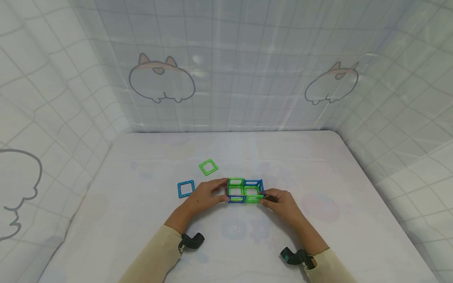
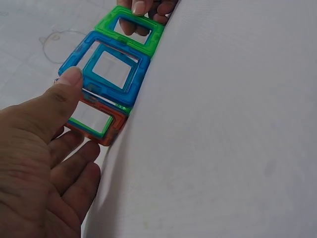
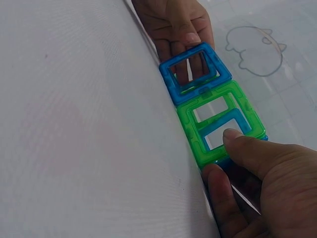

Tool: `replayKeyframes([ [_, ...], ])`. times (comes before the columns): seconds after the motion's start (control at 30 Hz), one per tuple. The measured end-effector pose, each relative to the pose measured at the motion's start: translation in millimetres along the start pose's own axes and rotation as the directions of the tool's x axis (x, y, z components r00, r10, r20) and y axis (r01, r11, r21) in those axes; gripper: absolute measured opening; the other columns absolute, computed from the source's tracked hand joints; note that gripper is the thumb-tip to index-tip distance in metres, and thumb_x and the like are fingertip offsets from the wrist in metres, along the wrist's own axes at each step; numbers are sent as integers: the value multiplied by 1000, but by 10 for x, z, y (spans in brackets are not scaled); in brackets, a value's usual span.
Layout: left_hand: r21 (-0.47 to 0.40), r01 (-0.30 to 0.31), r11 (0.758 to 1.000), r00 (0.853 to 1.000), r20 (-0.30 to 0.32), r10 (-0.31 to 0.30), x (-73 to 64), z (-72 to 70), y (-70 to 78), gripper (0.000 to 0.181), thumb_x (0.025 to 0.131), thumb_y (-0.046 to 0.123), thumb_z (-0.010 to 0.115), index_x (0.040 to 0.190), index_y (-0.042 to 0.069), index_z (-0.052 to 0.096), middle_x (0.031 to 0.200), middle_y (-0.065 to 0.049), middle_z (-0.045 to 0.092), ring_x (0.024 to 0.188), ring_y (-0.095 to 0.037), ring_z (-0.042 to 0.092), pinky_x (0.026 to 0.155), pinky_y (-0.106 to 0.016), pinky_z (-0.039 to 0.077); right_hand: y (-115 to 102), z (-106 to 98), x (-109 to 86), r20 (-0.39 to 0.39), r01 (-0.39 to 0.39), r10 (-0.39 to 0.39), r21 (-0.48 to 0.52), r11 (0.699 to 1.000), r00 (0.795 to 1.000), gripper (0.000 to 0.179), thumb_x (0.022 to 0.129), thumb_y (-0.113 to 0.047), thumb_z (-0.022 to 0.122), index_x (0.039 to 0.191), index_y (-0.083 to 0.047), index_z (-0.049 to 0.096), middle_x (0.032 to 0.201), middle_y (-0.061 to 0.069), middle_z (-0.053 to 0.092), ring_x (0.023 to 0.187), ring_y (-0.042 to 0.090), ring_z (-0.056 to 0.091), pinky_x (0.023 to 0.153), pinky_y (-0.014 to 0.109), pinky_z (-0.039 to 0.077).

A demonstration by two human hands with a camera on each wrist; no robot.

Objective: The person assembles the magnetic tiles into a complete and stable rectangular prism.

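Observation:
A box-like build of magnetic tiles (image 1: 253,198), green and blue square frames joined as two cubes side by side, stands on the table. My left hand (image 1: 204,196) holds its left end. In the left wrist view the thumb lies on the corner of a blue front tile (image 2: 115,95), and the other fingers are beside an orange-red side tile (image 2: 118,124). The right hand (image 1: 284,204) grips the right end. Its thumb presses the edge of a green front tile (image 3: 190,136) in the right wrist view, with the fingertips partly hidden below.
Two loose square tiles lie left of the build: a green tile (image 1: 203,169) farther back and a blue tile (image 1: 179,190) next to the left hand. The white table (image 1: 141,220) is bordered by a grid-patterned curtain (image 1: 240,70) at the back and sides.

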State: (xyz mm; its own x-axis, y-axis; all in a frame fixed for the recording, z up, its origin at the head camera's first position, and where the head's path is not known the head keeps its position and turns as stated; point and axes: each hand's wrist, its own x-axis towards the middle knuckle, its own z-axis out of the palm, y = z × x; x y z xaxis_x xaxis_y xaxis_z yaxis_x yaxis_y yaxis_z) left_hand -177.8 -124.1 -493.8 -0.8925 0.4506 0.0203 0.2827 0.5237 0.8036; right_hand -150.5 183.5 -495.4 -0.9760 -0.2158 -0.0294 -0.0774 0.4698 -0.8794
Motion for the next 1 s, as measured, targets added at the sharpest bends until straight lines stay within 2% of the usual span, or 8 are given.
replayKeyframes([
  [0.23, -20, 26, 999, 1000, -13, -26, -11, 12, 20, 75, 85, 48, 75, 149, 21, 49, 148, 4, 52, 132, -17, 54, 112, -38, 43, 3, -5, -2, -5, 4, -4, -15, 1000, 1000, 23, 86, -20, 80, 106, -10, 77, 105, 3, 74, 92, 14, 67, 78, 20, 56],
  [0.3, 24, 35, 999, 999, -16, -34, -18, 6, 29, 76, 85, 52, 73, 150, 21, 47, 149, 5, 51, 135, -16, 50, 114, -39, 41, 1, -4, -6, -10, 0, -1, -18, 1000, 1000, 22, 85, -19, 80, 105, -11, 78, 105, 2, 74, 92, 14, 67, 78, 21, 56],
  [0.37, 104, 45, 994, 999, -28, -43, -37, -12, 38, 78, 85, 56, 71, 151, 21, 45, 151, 5, 49, 139, -16, 47, 115, -39, 40, -5, -2, -11, -13, -3, 3, -22, 1000, 1000, 22, 85, -17, 80, 105, -11, 78, 105, 2, 74, 92, 15, 68, 78, 21, 56],
  [0.5, 290, 72, 954, 996, -75, -52, -105, -113, 51, 78, 87, 58, 70, 150, 19, 46, 151, 0, 49, 141, -21, 43, 115, -44, 39, -13, 1, -9, -13, -7, 6, -28, 1000, 1000, 23, 85, -17, 80, 106, -11, 78, 105, 2, 74, 93, 14, 67, 79, 21, 56],
  [0.6, 369, 86, 925, 994, -100, -53, -186, -225, 20, 75, 87, 54, 71, 148, 15, 49, 149, -6, 51, 140, -26, 45, 114, -47, 40, -13, 14, -5, -8, -8, 8, -26, 1000, 1000, 23, 85, -19, 80, 106, -11, 78, 106, 2, 74, 94, 14, 67, 79, 21, 56],
  [0.73, 427, 80, 901, 994, -105, -38, -269, -348, -61, 73, 88, 49, 73, 146, 12, 51, 146, -7, 53, 137, -27, 48, 113, -46, 42, -19, 13, -4, -13, -9, 9, -24, 1000, 1000, 23, 85, -19, 81, 106, -12, 78, 106, 1, 74, 94, 15, 67, 79, 22, 56],
  [0.87, 476, 62, 877, 994, -105, -13, -295, -423, -141, 67, 88, 44, 73, 141, 8, 55, 140, -7, 57, 132, -27, 52, 110, -45, 44, -16, 0, 4, -14, -10, 10, -37, 999, 1000, 23, 85, -20, 80, 106, -12, 78, 106, 1, 74, 93, 14, 67, 78, 22, 56],
  [1.0, 515, 72, 854, 994, -104, -21, -315, -498, -215, 62, 88, 42, 75, 137, 7, 59, 138, -8, 59, 130, -27, 53, 109, -45, 45, -11, 4, 5, -10, -14, 14, -46, 999, 1000, 22, 85, -21, 80, 105, -11, 78, 105, 1, 75, 92, 14, 67, 77, 21, 56],
])
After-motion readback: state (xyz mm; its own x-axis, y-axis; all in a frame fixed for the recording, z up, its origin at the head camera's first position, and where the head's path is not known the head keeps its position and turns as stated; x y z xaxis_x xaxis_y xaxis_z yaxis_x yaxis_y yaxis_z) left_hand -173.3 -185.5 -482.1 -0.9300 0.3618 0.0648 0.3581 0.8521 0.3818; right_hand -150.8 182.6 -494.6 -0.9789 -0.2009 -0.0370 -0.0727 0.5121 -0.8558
